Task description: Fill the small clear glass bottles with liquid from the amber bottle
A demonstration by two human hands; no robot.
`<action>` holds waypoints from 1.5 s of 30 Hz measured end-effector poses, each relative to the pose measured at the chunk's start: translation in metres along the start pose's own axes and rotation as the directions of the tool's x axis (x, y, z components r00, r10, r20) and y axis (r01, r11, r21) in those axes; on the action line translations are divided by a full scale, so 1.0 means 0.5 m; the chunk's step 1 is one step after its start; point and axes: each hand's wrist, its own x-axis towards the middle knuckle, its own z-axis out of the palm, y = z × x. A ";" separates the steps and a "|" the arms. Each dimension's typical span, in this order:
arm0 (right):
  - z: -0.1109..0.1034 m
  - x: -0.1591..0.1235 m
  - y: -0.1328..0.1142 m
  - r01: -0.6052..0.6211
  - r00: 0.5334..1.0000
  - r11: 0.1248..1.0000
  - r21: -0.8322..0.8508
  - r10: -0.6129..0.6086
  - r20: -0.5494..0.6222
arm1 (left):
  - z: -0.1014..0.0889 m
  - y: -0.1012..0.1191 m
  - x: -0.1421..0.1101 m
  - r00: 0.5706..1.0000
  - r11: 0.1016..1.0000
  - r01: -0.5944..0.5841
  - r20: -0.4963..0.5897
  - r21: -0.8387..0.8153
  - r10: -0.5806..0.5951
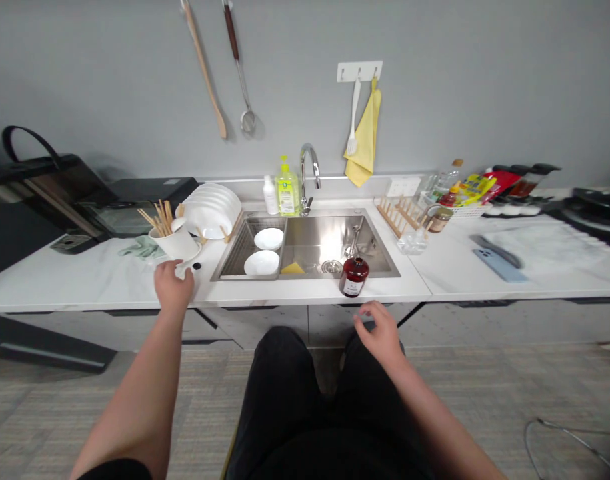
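Note:
My left hand (173, 285) is on the counter at the left, fingers curled down beside a small white piece (185, 265) whose kind I cannot make out. Just right of it lies a small black round piece (197, 266). Behind that hand stands a white holder (177, 245) full of wooden chopsticks (163, 219). My right hand (379, 330) hovers in front of the counter edge, thumb and fingers apart, with nothing in it. Nearest to it is a dark red-brown bottle (355, 277) with a white label and an uncapped neck, upright on the sink's front edge.
The steel sink (315, 237) has a drain basket holding two white bowls (269, 239), and a yellow cloth. Behind it are a tap (303, 180) and a green soap bottle (287, 190). White plates (209, 207) stand left; a wooden rack (399, 217) and phone (499, 265) are right.

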 end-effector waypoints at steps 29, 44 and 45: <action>0.077 0.175 0.095 -0.377 0.925 0.874 0.305 0.339 0.170 | 0.046 0.061 0.021 0.982 0.986 0.141 0.111 0.087 -0.150; 0.018 0.146 0.159 -0.323 0.946 0.809 0.491 0.259 0.196 | 0.054 0.092 0.018 0.956 0.956 0.249 0.118 0.154 -0.268; -0.003 0.146 0.183 -0.339 0.940 0.784 0.520 0.295 0.168 | 0.057 0.091 0.018 0.958 0.957 0.245 0.113 0.158 -0.264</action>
